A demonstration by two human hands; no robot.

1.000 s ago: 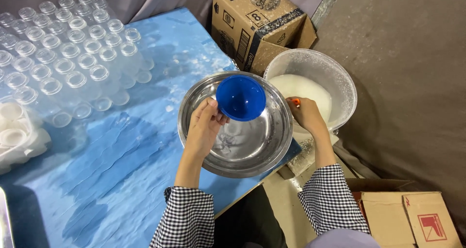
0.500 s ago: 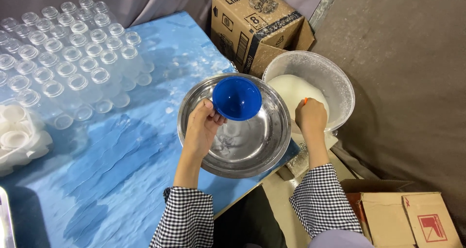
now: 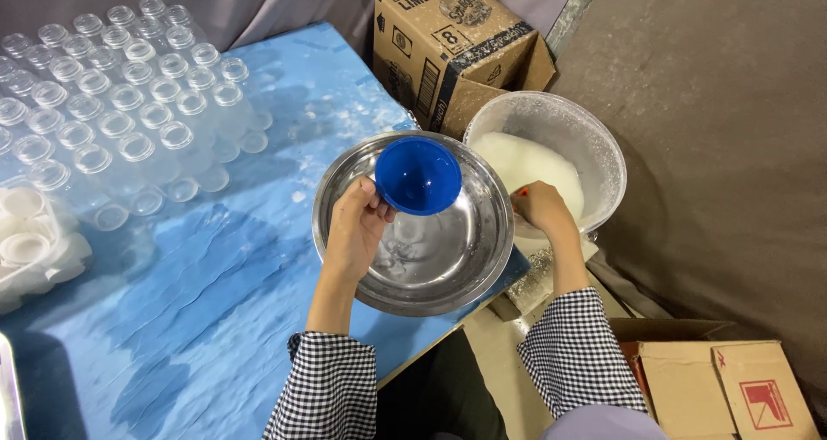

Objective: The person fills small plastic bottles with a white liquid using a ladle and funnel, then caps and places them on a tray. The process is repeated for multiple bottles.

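My left hand grips the rim of a blue funnel and holds it over a steel bowl at the edge of the blue table. A clear container shows faintly under the funnel inside the bowl. My right hand reaches into a translucent plastic tub of white powder beside the table. Its fingers curl around something with an orange tip, mostly hidden.
Several empty clear plastic jars stand in rows at the table's far left. White lids pile up at the left edge. An open cardboard box stands behind the tub. More cardboard boxes lie on the floor at lower right.
My right hand has moved from the steel bowl's rim down into the powder tub. The left hand and the funnel have stayed nearly still.
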